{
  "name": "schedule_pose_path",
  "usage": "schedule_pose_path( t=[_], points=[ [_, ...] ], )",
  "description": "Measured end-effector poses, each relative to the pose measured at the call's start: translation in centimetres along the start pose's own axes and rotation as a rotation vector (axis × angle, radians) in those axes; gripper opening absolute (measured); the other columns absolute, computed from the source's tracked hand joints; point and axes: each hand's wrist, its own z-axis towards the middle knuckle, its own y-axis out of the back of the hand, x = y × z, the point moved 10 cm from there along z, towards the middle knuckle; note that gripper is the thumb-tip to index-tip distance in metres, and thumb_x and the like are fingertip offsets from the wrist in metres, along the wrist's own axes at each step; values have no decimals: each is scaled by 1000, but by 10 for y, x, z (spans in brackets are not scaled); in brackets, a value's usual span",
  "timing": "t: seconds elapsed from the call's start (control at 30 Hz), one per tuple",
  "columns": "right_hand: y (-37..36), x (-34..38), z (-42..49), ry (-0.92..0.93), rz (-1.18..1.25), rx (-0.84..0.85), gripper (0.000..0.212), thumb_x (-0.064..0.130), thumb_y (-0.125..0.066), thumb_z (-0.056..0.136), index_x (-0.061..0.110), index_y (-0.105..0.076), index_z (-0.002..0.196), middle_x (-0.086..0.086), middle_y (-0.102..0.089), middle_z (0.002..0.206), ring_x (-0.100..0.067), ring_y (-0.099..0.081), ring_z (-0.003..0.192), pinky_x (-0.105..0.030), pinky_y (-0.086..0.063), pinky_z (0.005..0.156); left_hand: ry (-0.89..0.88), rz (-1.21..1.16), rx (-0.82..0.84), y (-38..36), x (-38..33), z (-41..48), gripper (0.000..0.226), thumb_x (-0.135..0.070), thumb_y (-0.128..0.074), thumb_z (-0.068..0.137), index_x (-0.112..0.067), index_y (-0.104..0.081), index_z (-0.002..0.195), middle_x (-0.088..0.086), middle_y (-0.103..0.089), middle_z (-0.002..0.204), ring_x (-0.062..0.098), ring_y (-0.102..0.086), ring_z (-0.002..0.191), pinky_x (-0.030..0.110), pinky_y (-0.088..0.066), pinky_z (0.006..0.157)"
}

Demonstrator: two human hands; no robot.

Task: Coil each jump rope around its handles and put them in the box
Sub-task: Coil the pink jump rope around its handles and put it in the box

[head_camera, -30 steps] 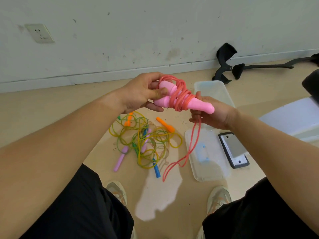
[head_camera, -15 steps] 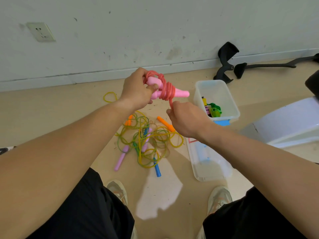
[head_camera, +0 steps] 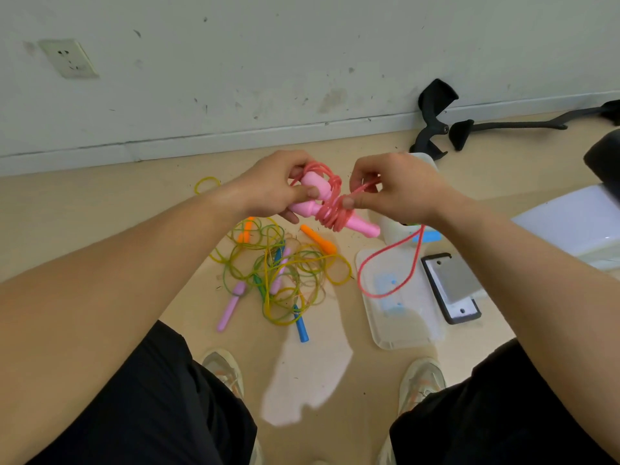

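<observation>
a scuffed white wall (head_camera: pixel 302 45) with a white plastic wall socket (head_camera: pixel 68 58) set in it at the left meets a beige floor (head_camera: pixel 100 203) along a pale skirting. at the foot of the wall to the right lie a black curved plastic bracket (head_camera: pixel 432 119) and, just beside it, a long thin black padded arm piece (head_camera: pixel 510 125). nearer, a flat black-framed rectangular device with a grey plate (head_camera: pixel 451 286) lies on the floor, next to a glossy white curved body (head_camera: pixel 570 223) at the right edge.

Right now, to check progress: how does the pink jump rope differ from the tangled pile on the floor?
The pink jump rope is held by the left hand and right hand; the tangled pile lies on the floor. The pink rope's cord is mostly coiled round its handles; the pile's cords sprawl loose. Both have cords and coloured handles.
</observation>
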Motion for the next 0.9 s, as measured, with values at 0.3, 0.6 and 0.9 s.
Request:
schedule_pose_path(
  t=[0.3, 0.6, 0.9],
  points=[
    [-23, -26, -3, -49, 770, 187, 4, 13, -69, 89, 16, -69, 86, -12, -57, 83, -14, -49, 71, -27, -41, 66, -3, -180, 120, -1, -9, -4, 25, -5, -62, 95, -28, -60, 106, -11, -71, 98, 16, -72, 80, 31, -60, 57],
    [-52, -45, -10, -213, 991, 256, 28, 35, -70, 87, 11, -59, 78, 0, -50, 61, -9, -42, 52, -18, -36, 48, 13, -275, 115, -1, -11, -6, 24, -7, -62, 95, -24, -59, 111, -12, -72, 95, 16, -73, 79, 30, -60, 59],
    [-76, -71, -17, -406, 693, 174, 43, 38, -40, 103, 12, -58, 73, 2, -45, 61, -15, -38, 53, -31, -42, 57, 30, -455, 17, 10, -9, -4, 21, -4, -57, 97, -15, -56, 115, -3, -69, 97, 16, -72, 74, 28, -59, 56]
  ],
)
